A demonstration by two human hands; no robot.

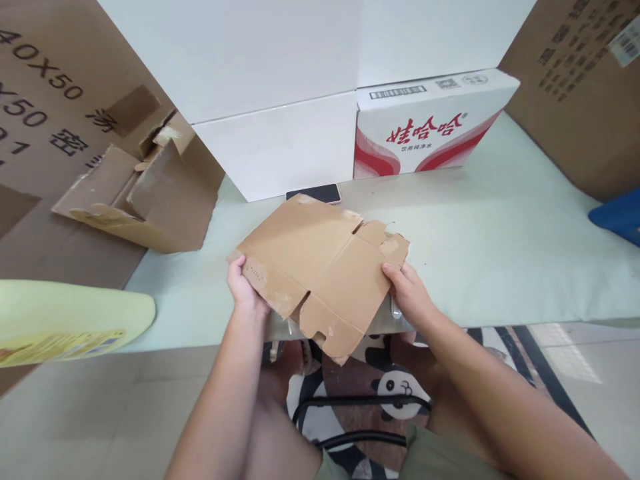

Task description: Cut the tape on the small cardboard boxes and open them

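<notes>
A flattened cardboard box (305, 250) with torn, whitish patches along its edges spans the space between my hands, over the table's front edge. My left hand (245, 287) grips its left corner, thumb on top and fingers hidden underneath. On the right side, my right hand (410, 290) pinches the edge below a ragged flap, the thumb showing on the upper face. Creases and slots divide the sheet into panels, and one notched flap hangs toward my lap. Just beyond the cardboard lies a dark-screened phone (315, 194), partly covered by it.
White boxes (295, 147) stand at the back of the pale green table (500, 253), one with red print (425, 133). An open cardboard box (165, 193) sits at left. A yellow bottle (75, 320) is near left; a blue object (620, 217) lies at right.
</notes>
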